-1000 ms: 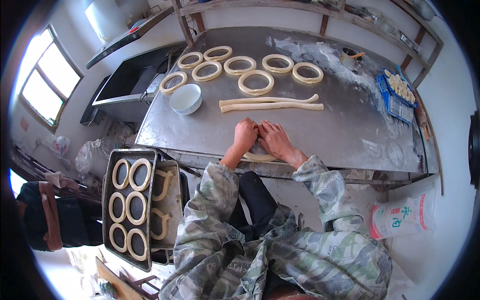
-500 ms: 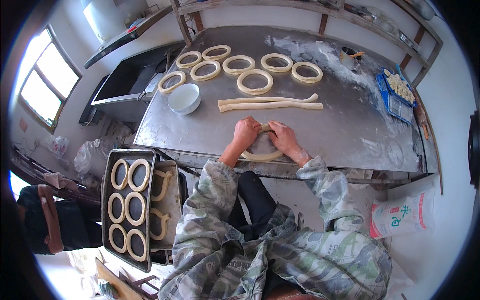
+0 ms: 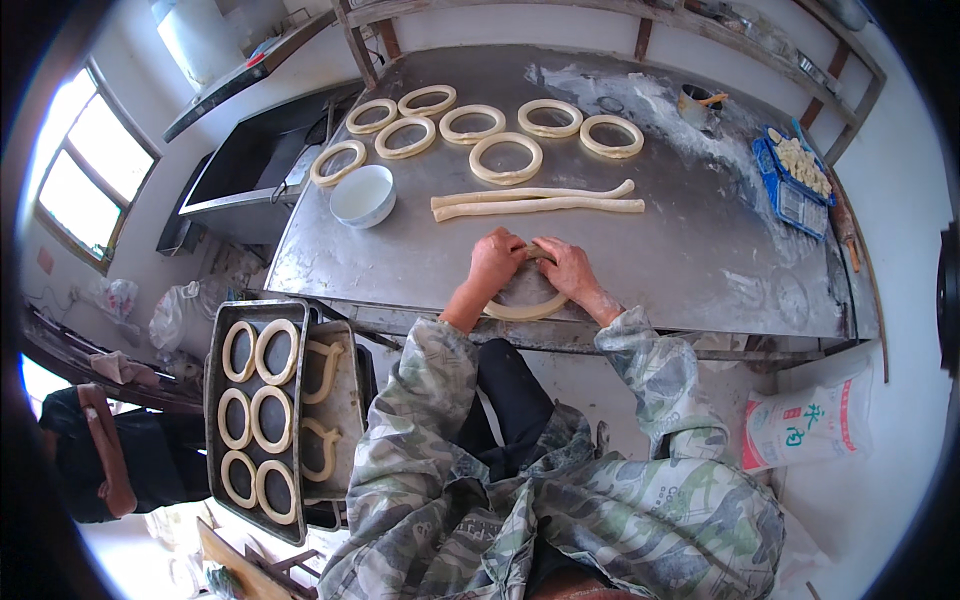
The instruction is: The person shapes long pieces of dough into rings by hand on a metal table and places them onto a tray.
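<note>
A pale dough ring [image 3: 527, 306] lies near the front edge of the steel table [image 3: 690, 250]. My left hand [image 3: 494, 262] and my right hand [image 3: 566, 268] press together on the far side of this ring, fingers closed over the dough where its ends meet. Two long dough ropes [image 3: 540, 203] lie side by side just beyond my hands. Several finished dough rings [image 3: 506, 158] sit in rows at the back of the table.
A white bowl [image 3: 363, 196] stands at the table's left. A blue tray [image 3: 795, 180] with dough pieces sits at the right. Dark baking trays [image 3: 258, 420] holding several rings rest lower left. A white bag [image 3: 808, 425] stands on the floor, right.
My hands have spread the dough from a tight clump into a wider ring, and the loop now curves out toward the table's front edge.
</note>
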The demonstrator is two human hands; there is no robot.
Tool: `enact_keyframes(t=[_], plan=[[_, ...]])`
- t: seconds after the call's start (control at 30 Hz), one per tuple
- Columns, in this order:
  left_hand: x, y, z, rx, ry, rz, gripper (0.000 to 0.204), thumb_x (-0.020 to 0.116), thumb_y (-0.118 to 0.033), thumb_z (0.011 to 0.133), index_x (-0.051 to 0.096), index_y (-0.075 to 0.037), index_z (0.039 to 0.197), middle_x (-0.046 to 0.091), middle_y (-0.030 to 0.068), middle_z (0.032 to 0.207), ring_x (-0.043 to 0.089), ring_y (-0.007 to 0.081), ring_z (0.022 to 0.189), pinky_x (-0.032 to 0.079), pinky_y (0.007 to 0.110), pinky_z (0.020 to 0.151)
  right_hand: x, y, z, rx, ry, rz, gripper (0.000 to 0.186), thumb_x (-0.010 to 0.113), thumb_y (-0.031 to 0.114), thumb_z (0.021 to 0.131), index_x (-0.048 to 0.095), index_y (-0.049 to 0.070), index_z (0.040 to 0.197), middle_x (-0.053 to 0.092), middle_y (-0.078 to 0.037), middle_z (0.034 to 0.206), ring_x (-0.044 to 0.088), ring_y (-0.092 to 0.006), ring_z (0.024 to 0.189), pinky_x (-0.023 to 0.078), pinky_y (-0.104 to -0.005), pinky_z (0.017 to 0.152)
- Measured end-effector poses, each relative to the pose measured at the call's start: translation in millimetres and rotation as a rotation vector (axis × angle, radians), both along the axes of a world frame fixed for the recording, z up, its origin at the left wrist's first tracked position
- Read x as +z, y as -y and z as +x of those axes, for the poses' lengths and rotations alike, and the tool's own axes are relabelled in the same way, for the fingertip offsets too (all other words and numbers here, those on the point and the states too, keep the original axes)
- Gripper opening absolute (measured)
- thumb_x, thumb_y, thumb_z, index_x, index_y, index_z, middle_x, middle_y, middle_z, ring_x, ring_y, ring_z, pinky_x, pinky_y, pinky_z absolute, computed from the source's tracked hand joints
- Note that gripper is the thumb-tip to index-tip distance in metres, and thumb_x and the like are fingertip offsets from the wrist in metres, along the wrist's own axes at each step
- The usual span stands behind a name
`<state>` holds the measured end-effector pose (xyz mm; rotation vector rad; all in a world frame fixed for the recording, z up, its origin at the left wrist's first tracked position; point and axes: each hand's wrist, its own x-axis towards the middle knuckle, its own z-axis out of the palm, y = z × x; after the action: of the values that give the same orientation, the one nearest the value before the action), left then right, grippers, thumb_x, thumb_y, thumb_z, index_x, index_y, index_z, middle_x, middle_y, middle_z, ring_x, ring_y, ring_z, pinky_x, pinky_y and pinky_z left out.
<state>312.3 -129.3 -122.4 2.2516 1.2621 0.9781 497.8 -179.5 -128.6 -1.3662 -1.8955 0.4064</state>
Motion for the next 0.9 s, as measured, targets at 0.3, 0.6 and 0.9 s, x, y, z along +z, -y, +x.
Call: enact_keyframes(t=[0.3,0.6,0.9], plan=[[-2,0,-6,0.046,0.075,-0.025,0.019,0.072,-0.024,0.082,0.077,-0.009,0.094,0.069,0.0154,0.095,0.068,0.0372,0.088,0.054,0.046,0.079,7,1,-5,-0.032,0.054,0.072,0.041,0.069,0.011,0.082,0.066,0.002,0.122,0.066,-0.020,0.124,0.063,-0.0393,0.113,0.052,-0.0451,0.098],[33,25,-26,0.198,-0.572,-0.159,0.031,0.072,-0.026,0.079,0.075,-0.010,0.105,0.069,0.0151,0.113,0.067,0.0348,0.102,0.054,0.047,0.089,16,-5,8,-0.120,0.594,-0.043,0.019,0.064,0.011,0.083,0.070,0.002,0.098,0.067,-0.016,0.100,0.068,-0.0374,0.090,0.056,-0.0483,0.079],[110,35,-48,0.135,-0.048,0.222,0.026,0.076,-0.015,0.074,0.065,-0.007,0.097,0.068,0.0134,0.108,0.066,0.0339,0.101,0.054,0.044,0.084,115,24,17,-0.041,0.250,0.560,0.035,0.064,0.003,0.083,0.066,0.000,0.118,0.066,-0.014,0.103,0.067,-0.0318,0.097,0.056,-0.0430,0.084]])
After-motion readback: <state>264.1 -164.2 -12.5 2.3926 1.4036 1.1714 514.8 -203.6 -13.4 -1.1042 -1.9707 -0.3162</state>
